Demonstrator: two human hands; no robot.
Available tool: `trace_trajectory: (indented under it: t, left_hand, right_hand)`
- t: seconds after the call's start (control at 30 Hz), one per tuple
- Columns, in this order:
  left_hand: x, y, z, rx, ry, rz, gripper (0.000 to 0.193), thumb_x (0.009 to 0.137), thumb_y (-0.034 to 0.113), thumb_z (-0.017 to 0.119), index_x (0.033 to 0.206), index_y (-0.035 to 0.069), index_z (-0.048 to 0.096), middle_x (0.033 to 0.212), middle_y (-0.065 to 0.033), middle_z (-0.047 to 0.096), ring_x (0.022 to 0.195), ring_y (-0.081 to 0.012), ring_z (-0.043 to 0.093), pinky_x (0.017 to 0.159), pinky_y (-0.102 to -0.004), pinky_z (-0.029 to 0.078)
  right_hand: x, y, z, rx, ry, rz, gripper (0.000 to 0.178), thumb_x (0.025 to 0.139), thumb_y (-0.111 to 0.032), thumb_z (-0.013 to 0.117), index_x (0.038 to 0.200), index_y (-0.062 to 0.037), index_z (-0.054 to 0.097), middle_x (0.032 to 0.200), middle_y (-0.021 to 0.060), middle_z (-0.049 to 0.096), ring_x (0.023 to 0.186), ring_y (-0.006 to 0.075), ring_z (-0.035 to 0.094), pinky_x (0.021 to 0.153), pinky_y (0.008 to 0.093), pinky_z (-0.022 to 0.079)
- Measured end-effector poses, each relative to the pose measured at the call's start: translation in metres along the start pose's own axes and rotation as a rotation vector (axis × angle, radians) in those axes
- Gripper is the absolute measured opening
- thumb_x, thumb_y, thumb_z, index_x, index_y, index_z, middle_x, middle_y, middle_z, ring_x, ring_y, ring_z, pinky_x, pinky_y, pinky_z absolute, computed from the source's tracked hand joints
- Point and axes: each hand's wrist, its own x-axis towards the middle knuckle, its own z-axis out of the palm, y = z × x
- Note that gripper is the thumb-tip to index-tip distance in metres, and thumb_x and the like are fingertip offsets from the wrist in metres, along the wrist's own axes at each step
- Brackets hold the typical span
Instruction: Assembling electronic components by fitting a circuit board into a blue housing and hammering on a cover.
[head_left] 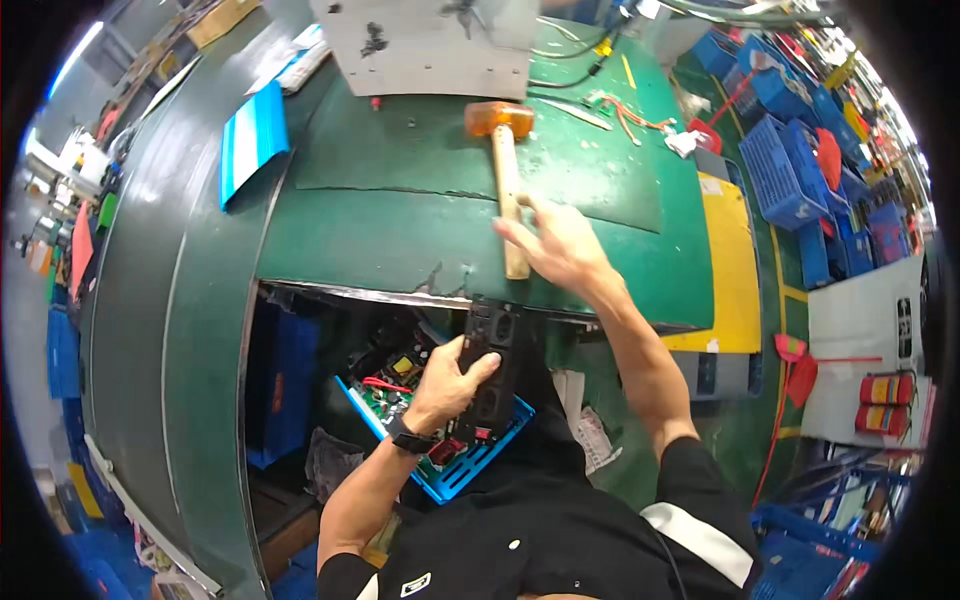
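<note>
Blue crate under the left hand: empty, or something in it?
Not empty: green circuit boards and red wires show inside the blue crate. How full, I can't tell; the left hand and black strip cover part.

Shows two bare hands: one left hand (450,388) and one right hand (562,243). Includes one dark watch (410,437), one mallet (505,165) with an orange head and wooden handle, one black socketed strip (492,330) and one blue slotted tray (450,480). Holds, in that tray, several circuit-board pieces (375,402), too jumbled for an exact count. Adds one bent blue panel (252,145) and one grey metal box (440,50). Has, at far right, two red-and-yellow cylinders (887,390), stacked. Also contains more than three blue crates (778,175), overlapping too much for an exact total.
</note>
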Motion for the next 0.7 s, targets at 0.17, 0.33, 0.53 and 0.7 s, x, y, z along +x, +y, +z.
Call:
trace_trajectory:
  t: [0.17,0.33,0.53,0.7]
  left_hand:
    - [-0.001,0.013,-0.001,0.057,-0.053,0.008,0.027,0.098,0.014,0.068,0.118,-0.004,0.064,0.102,-0.0035,0.071,0.089,-0.0095,0.063,0.082,-0.0277,0.054]
    - [0.002,0.007,0.002,0.036,-0.05,-0.014,0.025,0.097,0.015,0.068,0.113,-0.003,0.065,0.098,-0.0037,0.071,0.085,-0.0096,0.065,0.077,-0.0265,0.055]
    - [0.002,0.015,-0.004,-0.023,-0.056,-0.06,0.026,0.097,0.012,0.067,0.117,-0.006,0.064,0.101,-0.0036,0.071,0.089,-0.0084,0.063,0.081,-0.0272,0.054]
    - [0.009,0.017,-0.001,-0.048,-0.088,-0.023,0.026,0.097,0.012,0.066,0.116,-0.005,0.064,0.099,-0.0027,0.07,0.089,-0.008,0.061,0.083,-0.0282,0.053]
  right_hand:
    - [0.056,0.0,0.029,-0.131,0.006,0.073,0.066,0.091,-0.051,0.07,0.113,0.0075,0.05,0.085,0.0287,0.069,0.082,0.0474,0.069,0.075,0.052,0.056]
    - [0.059,0.013,0.026,-0.075,0.016,0.11,0.05,0.09,-0.034,0.069,0.108,0.0087,0.05,0.085,0.0317,0.068,0.084,0.0494,0.068,0.078,0.0538,0.055]
    - [0.042,0.017,-0.007,-0.091,-0.108,0.204,0.044,0.086,-0.024,0.065,0.119,0.002,0.056,0.104,0.0309,0.068,0.098,0.0449,0.068,0.088,0.0494,0.054]
    - [-0.007,0.019,-0.039,-0.041,-0.198,0.234,0.042,0.085,-0.015,0.065,0.121,0.0004,0.053,0.095,0.0245,0.067,0.086,0.0354,0.068,0.082,0.0435,0.053]
